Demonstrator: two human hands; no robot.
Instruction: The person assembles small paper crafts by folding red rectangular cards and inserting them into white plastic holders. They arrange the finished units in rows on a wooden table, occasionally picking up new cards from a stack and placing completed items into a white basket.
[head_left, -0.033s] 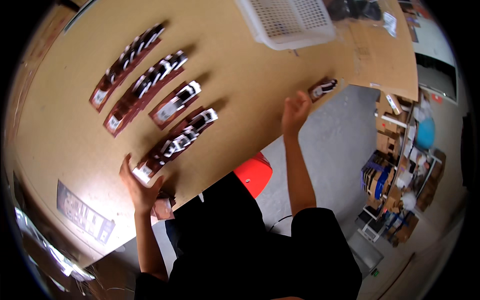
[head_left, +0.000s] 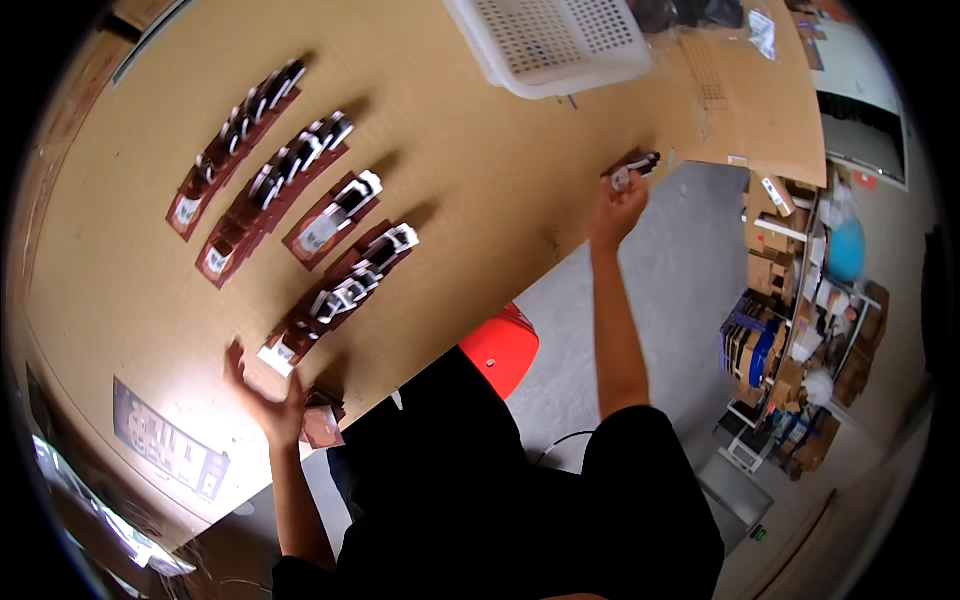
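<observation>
View: head; clock read from frame centre
Left hand: 8 o'clock; grip spread wide, thumb and fingers apart, near row's lower end just beside
Near row: 9 o'clock; dark-red packs, slanting toward 1
Other rows: three, 10 o'clock
Stack: 3 o'clock of left wrist, surface edge
Right hand: 2 o'clock; fingers at lone pack; cannot tell if grip closed on it
Lone pack: between 1 and 2
Basket: white, between 12 and 1

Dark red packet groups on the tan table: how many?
6 groups: leftmost row, second row, short third row, fourth row, right pile at the right hand, left pile beside the left hand. Others may be hidden.
</observation>
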